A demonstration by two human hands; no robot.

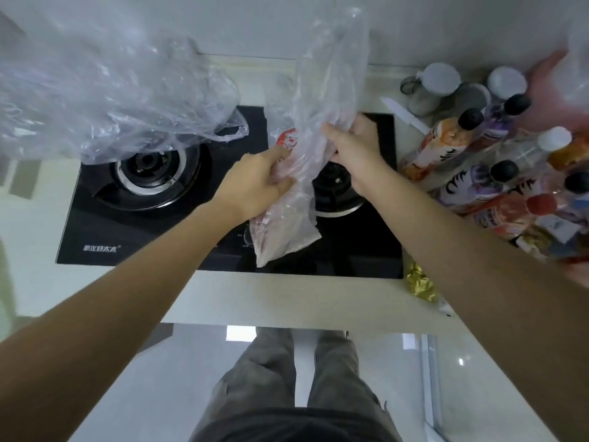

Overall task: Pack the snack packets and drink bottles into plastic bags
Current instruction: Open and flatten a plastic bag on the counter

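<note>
Holding: a clear crinkled plastic bag (318,129) is gripped by both hands, left hand (255,183), right hand (353,148).
Bottles: a cluster of colourful drink bottles (497,173) lies right, nearest the right hand.

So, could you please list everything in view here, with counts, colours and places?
plastic bag: one, clear, held over the stove, snack packet inside
snack packet: one, red and white, in that bag
loose bags: clear heap, upper left
stove: one, black, two burners, centre
drink bottles: several, orange, purple, red, right counter
mugs: two, white, back right
knife: one, white, beside the bottles
gold wrapper: one, counter edge
left hand: grips the bag
right hand: grips the bag
</note>
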